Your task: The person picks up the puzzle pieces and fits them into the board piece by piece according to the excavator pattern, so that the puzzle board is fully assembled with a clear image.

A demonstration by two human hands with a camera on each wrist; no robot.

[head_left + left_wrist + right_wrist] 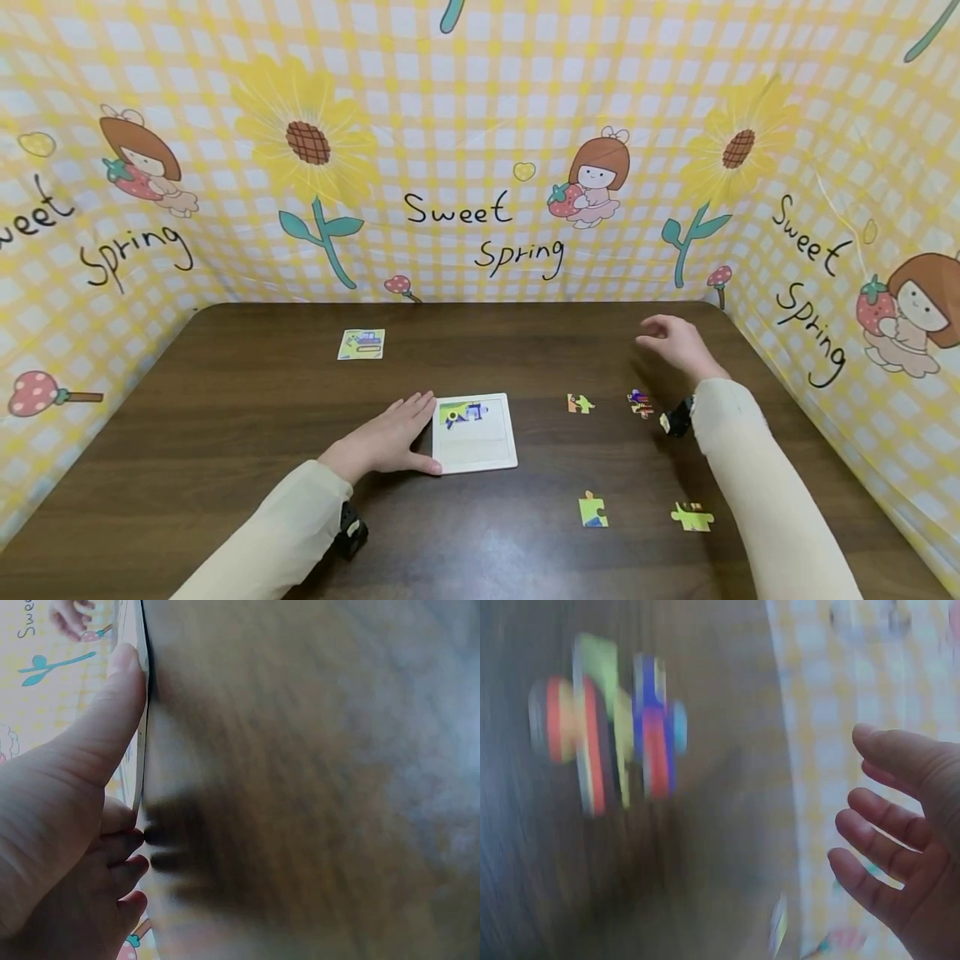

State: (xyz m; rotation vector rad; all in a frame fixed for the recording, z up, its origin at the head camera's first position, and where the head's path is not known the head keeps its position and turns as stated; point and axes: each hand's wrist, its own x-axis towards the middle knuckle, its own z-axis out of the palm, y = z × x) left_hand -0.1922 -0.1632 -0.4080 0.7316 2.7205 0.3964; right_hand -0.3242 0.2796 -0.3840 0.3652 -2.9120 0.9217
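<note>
A white puzzle tray (pixel 474 454) lies mid-table with joined jigsaw pieces (pixel 459 413) along its upper left. My left hand (pixel 390 433) rests against the tray's left side, fingers extended near the upper corner and thumb (pixel 124 697) on its edge near the lower corner. Over the right part of the table, my right hand (pixel 678 343) is raised with relaxed, slightly bent fingers and nothing between them. Nearest it is a purple, red and yellow jigsaw piece (pixel 640 404), blurred in the right wrist view. A green and orange jigsaw piece (pixel 581 404) lies farther left.
Two more jigsaw pieces lie nearer the front, a yellow-green one (pixel 592 510) and a green one (pixel 693 517). A square picture card (pixel 362 344) with a vehicle lies at the back left. A yellow checked cloth (pixel 480 108) surrounds the brown table (pixel 247 400).
</note>
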